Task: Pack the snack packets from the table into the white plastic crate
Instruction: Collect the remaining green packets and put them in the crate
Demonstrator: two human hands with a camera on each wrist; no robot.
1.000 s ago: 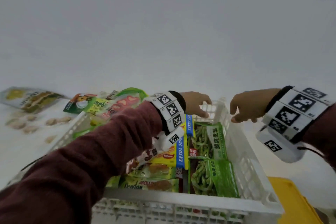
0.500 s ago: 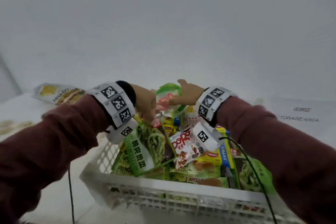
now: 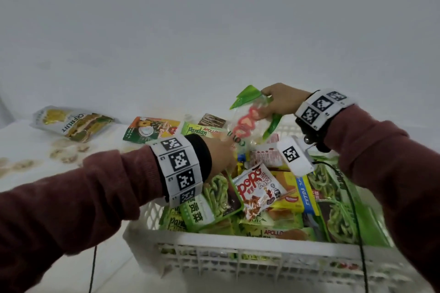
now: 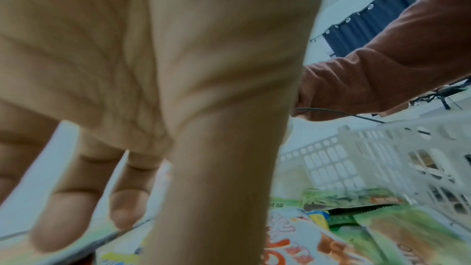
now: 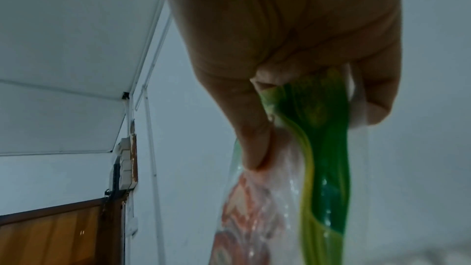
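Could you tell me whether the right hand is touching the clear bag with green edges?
Touching. The right wrist view shows the right hand pinching the bag between thumb and fingers.

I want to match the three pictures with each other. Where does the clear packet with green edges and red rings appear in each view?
Head: the clear packet with green edges is above the far end of the white crate, gripped by the right hand.
Left wrist: I cannot identify it there; the left hand fills the picture.
Right wrist: it hangs lower centre, pinched by the right hand.
Shared landmark: the right hand, in the head and right wrist views.
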